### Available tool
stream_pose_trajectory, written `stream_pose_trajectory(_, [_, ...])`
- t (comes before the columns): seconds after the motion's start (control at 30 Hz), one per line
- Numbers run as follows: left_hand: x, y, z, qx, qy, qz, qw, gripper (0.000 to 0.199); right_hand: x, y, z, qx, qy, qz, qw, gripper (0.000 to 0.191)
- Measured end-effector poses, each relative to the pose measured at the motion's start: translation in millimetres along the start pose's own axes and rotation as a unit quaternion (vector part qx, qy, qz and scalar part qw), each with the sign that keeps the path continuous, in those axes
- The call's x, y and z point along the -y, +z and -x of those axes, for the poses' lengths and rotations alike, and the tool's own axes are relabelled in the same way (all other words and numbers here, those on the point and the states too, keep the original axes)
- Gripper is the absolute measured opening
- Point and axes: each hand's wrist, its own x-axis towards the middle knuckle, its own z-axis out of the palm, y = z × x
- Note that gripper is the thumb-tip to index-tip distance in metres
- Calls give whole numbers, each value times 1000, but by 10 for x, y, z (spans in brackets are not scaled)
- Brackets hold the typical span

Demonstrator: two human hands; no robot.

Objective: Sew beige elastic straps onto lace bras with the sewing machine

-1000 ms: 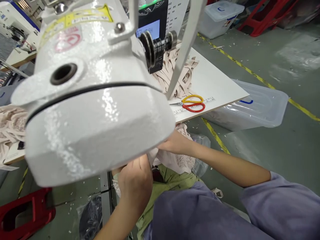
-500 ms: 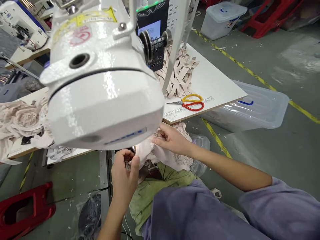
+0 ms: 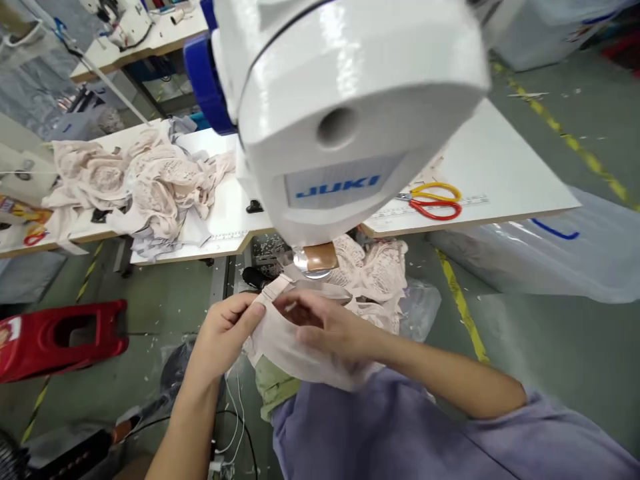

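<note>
My left hand [image 3: 227, 333] pinches the edge of a pale pink bra [image 3: 285, 343] between thumb and fingers, beside a strap end with a slider [image 3: 277, 287]. My right hand [image 3: 335, 327] is slightly blurred against the bra's fabric, its fingers curved and the thumb apart from them. The bra hangs over my lap, just in front of the white JUKI sewing machine head [image 3: 360, 147]. Below that head, a metal and brown part of the machine [image 3: 320, 259] shows. Lace pieces [image 3: 383, 267] lie behind my right hand.
Yellow-and-red scissors [image 3: 435, 201] lie on the right white tabletop [image 3: 515, 167]. A heap of pink lace garments [image 3: 145, 173] covers part of the left table. A red stool [image 3: 65, 340] stands at left; a clear plastic box [image 3: 550, 247] is at right.
My view has swung, so the machine head sits higher and further right. The strap end and slider now show at my left hand. My right hand has shifted on the fabric, its fingers looser.
</note>
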Motion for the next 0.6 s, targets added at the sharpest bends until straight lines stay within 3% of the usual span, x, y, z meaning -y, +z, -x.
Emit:
stream_pose_trajectory(0.1, [39,-157,63,22,-31,-70,997,32,-184,53,-355,-52,52,-178,981,46])
stream_pose_trajectory(0.17, [139,-138,30,23,-30,-141,989,30,-317,21,-451,-109,62,-219,968,35])
stream_pose_trajectory(0.2, [213,-93,-1,-10,-20,-178,984,28,-383,-12,-454,-135,47,-200,969,32])
stream_pose_trajectory(0.3, [483,156,-116,-170,-4,-192,966,25,-582,-135,-362,-216,-38,-18,976,22])
stream_pose_trajectory(0.33, [573,261,-154,-185,-13,-153,971,26,-649,-172,-323,-239,-70,64,966,19])
stream_pose_trajectory(0.4, [723,473,-224,-145,-33,-59,987,30,-777,-232,-262,-260,-140,221,929,12])
stream_pose_trajectory(0.47, [816,648,-274,-105,-35,-2,994,36,-874,-276,-218,-239,-208,340,885,10])
stream_pose_trajectory(0.53, [840,753,-291,-119,-28,18,992,39,-910,-317,-169,-195,-247,413,854,12])
stream_pose_trajectory(0.6, [801,780,-270,-147,-22,23,989,38,-869,-359,-106,-173,-254,438,845,11])
